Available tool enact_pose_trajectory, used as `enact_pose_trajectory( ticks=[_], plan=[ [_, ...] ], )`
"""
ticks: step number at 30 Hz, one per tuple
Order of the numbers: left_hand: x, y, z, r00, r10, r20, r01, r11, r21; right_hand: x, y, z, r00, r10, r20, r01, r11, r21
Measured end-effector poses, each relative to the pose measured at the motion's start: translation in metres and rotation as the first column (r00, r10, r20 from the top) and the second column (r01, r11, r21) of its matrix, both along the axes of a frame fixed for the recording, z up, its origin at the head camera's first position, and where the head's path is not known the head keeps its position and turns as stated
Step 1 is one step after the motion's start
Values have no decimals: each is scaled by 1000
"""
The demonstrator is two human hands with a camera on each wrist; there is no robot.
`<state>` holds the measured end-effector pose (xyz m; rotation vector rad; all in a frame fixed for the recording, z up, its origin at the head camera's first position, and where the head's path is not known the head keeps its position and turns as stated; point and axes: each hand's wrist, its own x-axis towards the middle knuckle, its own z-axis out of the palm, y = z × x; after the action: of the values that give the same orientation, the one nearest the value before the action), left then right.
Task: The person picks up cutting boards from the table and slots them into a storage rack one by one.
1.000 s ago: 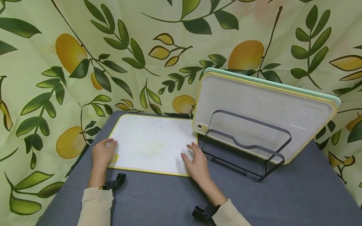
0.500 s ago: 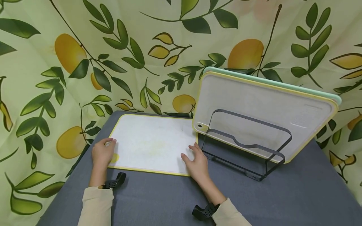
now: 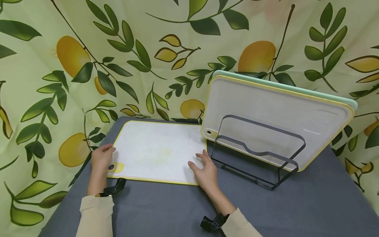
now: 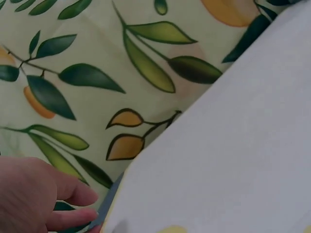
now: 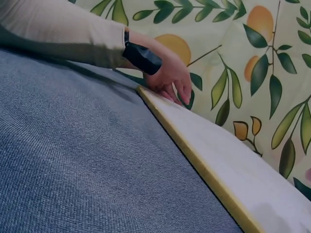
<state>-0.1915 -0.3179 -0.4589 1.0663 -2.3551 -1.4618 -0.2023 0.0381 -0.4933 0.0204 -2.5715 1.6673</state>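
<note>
A white cutting board (image 3: 157, 148) with a yellow edge lies flat on a grey cloth (image 3: 165, 210), just left of a black wire rack (image 3: 262, 154). The left hand (image 3: 100, 159) is at the board's end farthest from the rack, fingers relaxed and gripping nothing; the head view hides whether they touch the rim. The right hand (image 3: 206, 172) is at the board's end nearest the rack, fingers spread and thumb apart, its grip loose; its palm side is hidden, so contact is unclear. It covers part of that edge. Leaning in the rack is a second yellow-edged board (image 3: 254, 102), with a mint-green board (image 3: 285, 87) behind it, hidden but for a strip along the top. Both sleeves are cut off by the head view's lower border.

Compared with half a second ago, the left hand has shifted farther from the rack, uncovering a dark hole (image 3: 111, 167) and more of the yellow patch (image 3: 119, 168). The right hand has barely moved.

The left wrist view reveals a gap between the upper fingers and the board's edge. The right wrist view shows the board's yellow side, low against the cloth.
</note>
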Motion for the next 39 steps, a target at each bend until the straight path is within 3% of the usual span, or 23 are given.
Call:
enact_pose_trajectory(
  ticks=[7,10,14,19,25,33,39],
  plan=[
    [8,-16,6,991,-102,87,88,986,143,1,1,-1,1000,-22,-8,21,999,-39],
    [10,-19,7,969,-186,160,162,975,149,1,1,-1,999,-32,-4,31,998,-54],
    [9,-20,3,955,-232,187,217,971,95,2,-1,-2,999,-39,-20,37,998,-57],
    [10,-22,-4,979,-136,155,130,990,49,2,-3,-6,998,-31,-59,28,999,-44],
    [11,-24,-8,992,-34,121,32,999,25,2,-5,-7,996,-27,-79,24,999,-43],
    [14,-31,-9,998,21,61,-28,993,113,2,-6,-7,997,-15,-82,15,1000,-6],
    [10,-27,-10,995,97,6,-96,977,191,1,0,-6,997,11,-77,-8,999,43]
  ],
)
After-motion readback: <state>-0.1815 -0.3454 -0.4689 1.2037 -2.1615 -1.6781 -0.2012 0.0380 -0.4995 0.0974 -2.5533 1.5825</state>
